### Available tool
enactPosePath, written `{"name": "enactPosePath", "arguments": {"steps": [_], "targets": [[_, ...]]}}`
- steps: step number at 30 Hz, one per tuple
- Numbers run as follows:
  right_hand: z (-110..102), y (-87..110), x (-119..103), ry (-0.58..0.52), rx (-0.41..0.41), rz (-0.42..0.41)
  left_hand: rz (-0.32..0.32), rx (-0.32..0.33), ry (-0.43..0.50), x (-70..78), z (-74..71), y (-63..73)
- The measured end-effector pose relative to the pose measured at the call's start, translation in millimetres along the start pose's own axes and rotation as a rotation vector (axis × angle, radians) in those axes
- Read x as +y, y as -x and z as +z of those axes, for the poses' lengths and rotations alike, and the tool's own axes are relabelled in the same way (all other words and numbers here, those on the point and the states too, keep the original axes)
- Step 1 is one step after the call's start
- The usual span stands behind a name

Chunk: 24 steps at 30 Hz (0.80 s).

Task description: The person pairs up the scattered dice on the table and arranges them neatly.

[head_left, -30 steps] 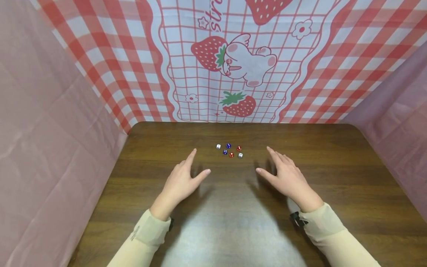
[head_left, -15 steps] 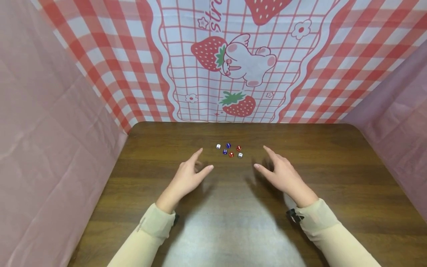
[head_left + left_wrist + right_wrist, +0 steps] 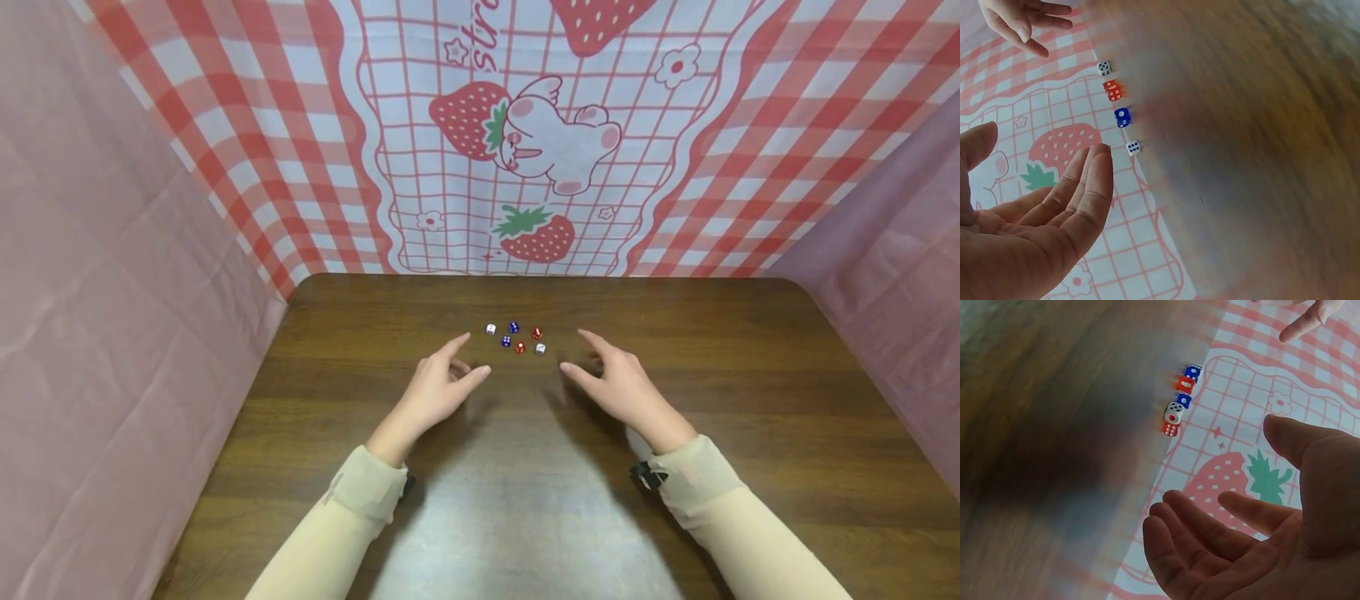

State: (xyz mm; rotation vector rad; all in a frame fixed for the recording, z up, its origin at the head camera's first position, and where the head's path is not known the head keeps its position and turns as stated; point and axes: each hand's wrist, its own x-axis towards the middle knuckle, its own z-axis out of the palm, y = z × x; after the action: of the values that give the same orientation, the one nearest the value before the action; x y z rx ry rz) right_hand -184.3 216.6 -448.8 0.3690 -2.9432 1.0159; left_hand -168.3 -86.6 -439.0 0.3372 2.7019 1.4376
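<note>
Several small dice lie in a loose cluster on the wooden table in the head view: a white die (image 3: pixel 491 329) at the left, a blue die (image 3: pixel 513 327) behind, another blue die (image 3: pixel 506 342), a red die (image 3: pixel 521 347) in front, a second red die (image 3: pixel 537 333) and a second white die (image 3: pixel 541 349) at the right. My left hand (image 3: pixel 438 387) hovers left of the cluster, thumb and fingers spread, holding nothing. On the other side my right hand (image 3: pixel 618 383) is held likewise, bare, its fingers relaxed. Both wrist views show the palms with fingers apart from the dice.
The brown table (image 3: pixel 517 517) reaches back to a red-and-white checked cloth (image 3: pixel 420 167) with strawberry prints hanging upright behind it. Pink cloth (image 3: pixel 135 292) hangs at the left side, and more pinkish cloth (image 3: pixel 892 250) at the right.
Both hands have moved inward toward the dice, the left one rightward and slightly forward, the right one leftward. The dice have stayed in place.
</note>
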Motion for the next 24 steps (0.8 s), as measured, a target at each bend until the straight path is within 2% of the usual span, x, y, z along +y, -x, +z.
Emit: {"name": "enactPosePath", "arguments": {"steps": [7,15,20,24], "targets": [[5.5,-11.0,-0.1,-0.047,0.010,-0.006,-0.002,-0.002,0.036,2.8,8.6,-7.5],[11.3,-23.8,-4.7,-0.074,0.002,0.033,0.002,-0.022,0.074,5.0,19.9,-17.3],[14.2,-31.7,-8.9,-0.082,-0.013,0.061,-0.003,-0.053,0.118,5.1,26.4,-22.4],[17.7,-38.0,-9.6,-0.074,-0.023,0.081,-0.031,-0.089,0.179,4.3,31.5,-26.2]]}}
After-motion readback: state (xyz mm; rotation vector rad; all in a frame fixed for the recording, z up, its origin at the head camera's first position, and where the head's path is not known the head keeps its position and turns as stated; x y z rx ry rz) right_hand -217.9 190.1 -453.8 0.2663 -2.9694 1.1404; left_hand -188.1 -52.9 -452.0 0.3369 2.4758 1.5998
